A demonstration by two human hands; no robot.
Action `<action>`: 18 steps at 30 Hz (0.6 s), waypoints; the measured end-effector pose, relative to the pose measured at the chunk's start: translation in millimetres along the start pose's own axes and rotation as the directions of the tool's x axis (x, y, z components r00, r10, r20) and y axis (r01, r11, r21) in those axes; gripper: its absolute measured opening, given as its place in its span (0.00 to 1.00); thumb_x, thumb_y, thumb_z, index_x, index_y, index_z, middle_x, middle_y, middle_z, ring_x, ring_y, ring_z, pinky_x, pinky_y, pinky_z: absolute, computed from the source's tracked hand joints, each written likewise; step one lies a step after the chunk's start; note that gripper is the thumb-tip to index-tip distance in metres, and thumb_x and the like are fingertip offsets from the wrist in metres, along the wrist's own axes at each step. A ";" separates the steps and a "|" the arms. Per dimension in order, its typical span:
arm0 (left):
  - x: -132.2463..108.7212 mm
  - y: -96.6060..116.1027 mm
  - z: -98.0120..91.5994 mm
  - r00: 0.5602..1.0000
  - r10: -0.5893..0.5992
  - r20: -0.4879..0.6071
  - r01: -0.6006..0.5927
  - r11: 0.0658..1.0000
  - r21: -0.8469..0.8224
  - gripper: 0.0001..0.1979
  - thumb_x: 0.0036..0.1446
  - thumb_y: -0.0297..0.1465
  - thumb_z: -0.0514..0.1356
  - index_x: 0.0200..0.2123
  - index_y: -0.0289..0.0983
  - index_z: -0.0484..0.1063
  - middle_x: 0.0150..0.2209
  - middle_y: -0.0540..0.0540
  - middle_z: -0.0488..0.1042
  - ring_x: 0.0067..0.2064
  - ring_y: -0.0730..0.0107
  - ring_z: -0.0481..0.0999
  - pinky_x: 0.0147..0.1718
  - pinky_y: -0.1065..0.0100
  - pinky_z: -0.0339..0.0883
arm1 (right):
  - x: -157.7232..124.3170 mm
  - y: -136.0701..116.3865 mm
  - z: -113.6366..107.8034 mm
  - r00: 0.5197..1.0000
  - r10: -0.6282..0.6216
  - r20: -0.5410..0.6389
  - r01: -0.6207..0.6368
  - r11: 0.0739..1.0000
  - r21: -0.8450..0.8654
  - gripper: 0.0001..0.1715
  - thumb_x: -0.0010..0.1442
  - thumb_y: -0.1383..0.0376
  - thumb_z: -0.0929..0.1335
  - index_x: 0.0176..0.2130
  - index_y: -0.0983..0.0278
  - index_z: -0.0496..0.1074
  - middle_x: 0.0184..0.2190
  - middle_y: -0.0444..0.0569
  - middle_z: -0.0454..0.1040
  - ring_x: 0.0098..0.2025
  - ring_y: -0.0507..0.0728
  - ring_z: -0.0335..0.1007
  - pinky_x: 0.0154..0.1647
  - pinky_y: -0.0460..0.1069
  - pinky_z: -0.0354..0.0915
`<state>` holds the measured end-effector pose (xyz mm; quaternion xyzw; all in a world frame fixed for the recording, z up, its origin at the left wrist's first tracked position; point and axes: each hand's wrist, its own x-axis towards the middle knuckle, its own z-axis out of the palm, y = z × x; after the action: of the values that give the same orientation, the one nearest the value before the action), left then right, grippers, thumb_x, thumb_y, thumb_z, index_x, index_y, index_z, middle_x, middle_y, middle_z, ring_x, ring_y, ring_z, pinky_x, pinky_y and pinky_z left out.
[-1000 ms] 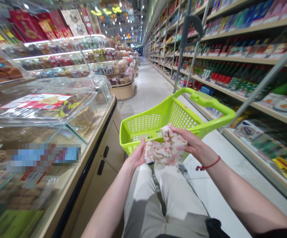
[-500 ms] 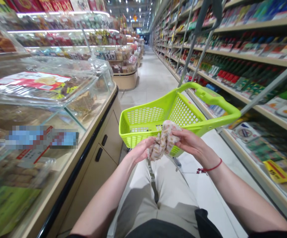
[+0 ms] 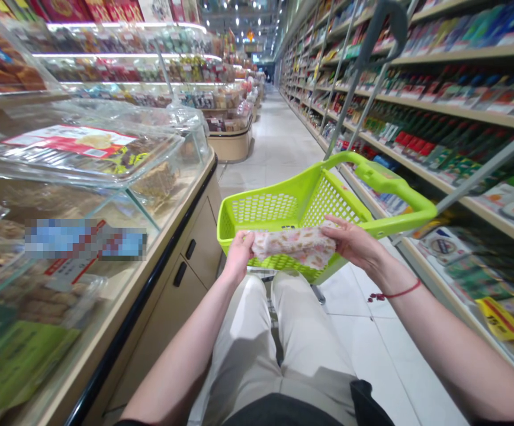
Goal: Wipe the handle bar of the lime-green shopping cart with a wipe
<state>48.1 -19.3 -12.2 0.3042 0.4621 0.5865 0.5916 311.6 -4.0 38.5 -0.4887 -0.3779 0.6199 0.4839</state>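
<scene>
Looking down a store aisle (image 3: 266, 142), shelves (image 3: 456, 109) upper right, glass case (image 3: 101, 148) left, lime basket (image 3: 266, 207) center. Floral cloth (image 3: 295, 247) pulled out side to side in front of the basket, left hand (image 3: 239, 254) and right hand (image 3: 355, 244) at its ends, fingers (image 3: 334, 223) pinched shut on it.

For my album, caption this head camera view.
Left hand and right hand hold a floral cloth in front of a lime-green basket in a shop aisle.

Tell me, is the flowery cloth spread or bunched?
Mostly spread: the flowery cloth is held out long between the left hand and right hand.
</scene>
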 end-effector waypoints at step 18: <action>11.8 17.2 0.5 0.875 0.462 0.143 -0.450 0.671 0.589 0.10 0.45 0.28 0.68 0.19 0.39 0.68 0.36 0.46 0.75 0.50 0.59 0.71 0.53 0.64 0.63 | 12.0 2.5 12.7 0.734 -0.674 0.075 0.400 0.341 -0.851 0.12 0.50 0.59 0.71 0.21 0.59 0.67 0.24 0.46 0.72 0.32 0.58 0.69 0.43 0.54 0.64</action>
<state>40.2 -5.5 1.3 0.5771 0.5394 0.5387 0.2929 298.0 7.1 36.2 -0.5848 -0.6860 0.0895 0.4235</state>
